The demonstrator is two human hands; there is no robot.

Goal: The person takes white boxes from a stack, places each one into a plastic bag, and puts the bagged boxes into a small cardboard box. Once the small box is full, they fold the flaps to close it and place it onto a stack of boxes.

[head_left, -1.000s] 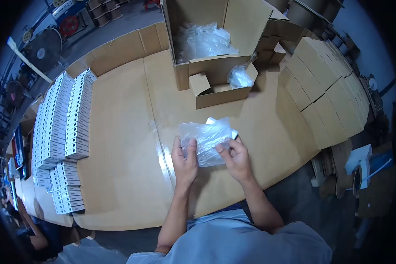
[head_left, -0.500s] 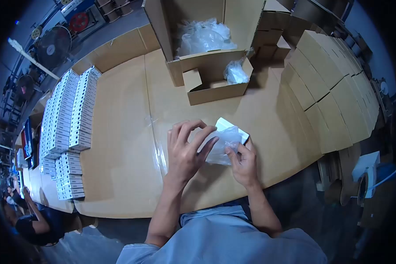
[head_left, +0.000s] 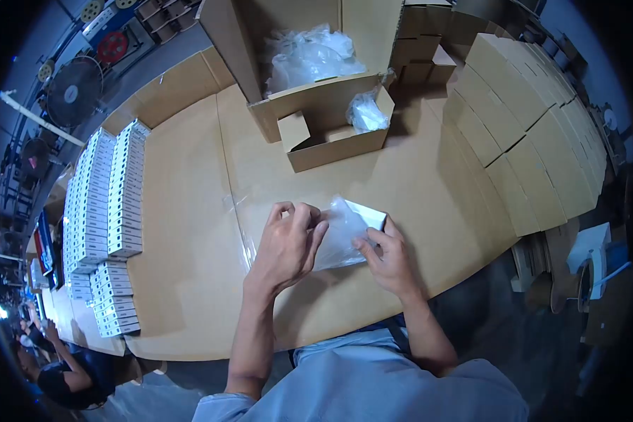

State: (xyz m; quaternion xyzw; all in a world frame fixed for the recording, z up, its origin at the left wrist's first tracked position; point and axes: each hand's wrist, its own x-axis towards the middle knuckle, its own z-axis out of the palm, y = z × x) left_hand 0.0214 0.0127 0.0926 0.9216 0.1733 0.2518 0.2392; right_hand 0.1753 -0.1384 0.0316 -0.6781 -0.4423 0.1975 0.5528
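Note:
A clear plastic bag point(head_left: 340, 235) is stretched between my hands above the cardboard-covered table. My left hand point(head_left: 285, 246) is closed on the bag's left side, its fingers curled and partly hiding that edge. In my right hand point(head_left: 390, 261) is a small white box point(head_left: 368, 215), gripped along its right side, with the thumb pressing over the bag's right edge. The bag overlaps the lower left part of the box. My right fingers are mostly hidden behind the box.
Ahead stands an open carton point(head_left: 330, 156) with a bundle of clear plastic point(head_left: 367, 114) inside; behind it, a larger carton point(head_left: 226, 63) holds more plastic bags point(head_left: 309, 60). White boxes point(head_left: 123, 190) are stacked at left, brown cartons point(head_left: 527, 141) at right. A person point(head_left: 67, 373) sits at lower left.
My left hand has moved slightly left and closed on the bag, which is now drawn out wider. More of the white box's face shows beside it. The view has shifted a little.

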